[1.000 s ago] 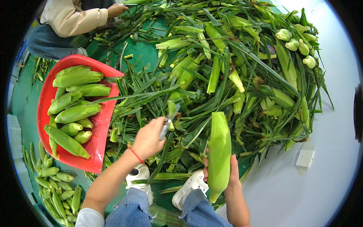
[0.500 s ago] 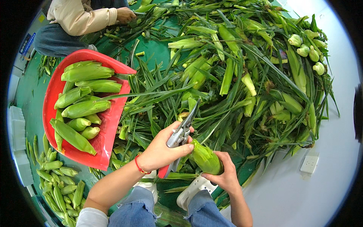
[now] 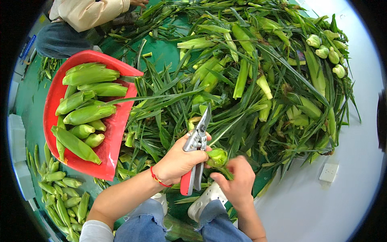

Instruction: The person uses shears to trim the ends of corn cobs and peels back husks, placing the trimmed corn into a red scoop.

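The ear of corn [image 3: 217, 157] is gripped end-on by the right hand [image 3: 238, 183], near the middle of the scene above the knees, with its cut end pressed against the pruning shears [image 3: 196, 151] clasped in the left hand [image 3: 179, 159]. The blades (pointing far, toward the heap of leafy stalks [image 3: 250, 80]) are best kept clear of the fingertips, and trimmed ears can be seen in the red basket [image 3: 109, 153] to the left.

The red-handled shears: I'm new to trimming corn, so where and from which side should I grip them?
Judging by the pose, grip the shears by their red handles, from the left, as the left hand does. The blades point up and away, beside the corn ear that the right hand grips.
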`<state>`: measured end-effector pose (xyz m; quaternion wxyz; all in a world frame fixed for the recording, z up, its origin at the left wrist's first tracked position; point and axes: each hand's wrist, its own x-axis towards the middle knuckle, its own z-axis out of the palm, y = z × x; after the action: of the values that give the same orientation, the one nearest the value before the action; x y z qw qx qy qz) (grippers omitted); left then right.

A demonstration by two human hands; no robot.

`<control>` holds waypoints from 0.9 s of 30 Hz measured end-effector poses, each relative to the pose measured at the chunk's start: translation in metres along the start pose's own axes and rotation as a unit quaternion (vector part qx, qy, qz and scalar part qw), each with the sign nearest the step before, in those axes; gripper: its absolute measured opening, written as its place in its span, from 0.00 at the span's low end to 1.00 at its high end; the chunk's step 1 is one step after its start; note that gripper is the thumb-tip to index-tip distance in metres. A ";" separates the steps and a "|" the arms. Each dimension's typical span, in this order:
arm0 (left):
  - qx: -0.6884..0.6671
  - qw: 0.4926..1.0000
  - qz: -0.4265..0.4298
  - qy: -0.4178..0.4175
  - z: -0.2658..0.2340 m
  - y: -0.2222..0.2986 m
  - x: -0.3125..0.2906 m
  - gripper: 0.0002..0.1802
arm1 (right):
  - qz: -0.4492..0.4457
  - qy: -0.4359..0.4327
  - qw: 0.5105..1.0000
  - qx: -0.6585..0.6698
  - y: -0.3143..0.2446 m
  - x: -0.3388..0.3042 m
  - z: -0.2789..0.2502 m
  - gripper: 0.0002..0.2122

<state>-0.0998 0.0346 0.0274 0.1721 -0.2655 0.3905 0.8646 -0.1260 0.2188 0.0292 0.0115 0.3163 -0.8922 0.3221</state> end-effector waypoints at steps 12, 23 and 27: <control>-0.099 0.995 -0.012 -0.028 0.009 0.005 0.010 0.22 | 0.282 0.078 0.823 0.486 0.025 0.017 0.011 0.13; -0.093 0.995 0.010 -0.041 0.010 -0.001 0.002 0.25 | 0.318 0.117 0.719 0.607 0.029 0.012 0.015 0.10; -0.058 0.996 0.024 -0.058 0.014 0.006 -0.005 0.28 | 0.066 0.108 0.893 0.432 0.032 0.015 0.016 0.12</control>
<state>-0.1036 0.0416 0.0416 0.1582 -0.2153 0.3348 0.9036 -0.1530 0.2204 0.0016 -0.0509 0.1942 -0.6774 0.7077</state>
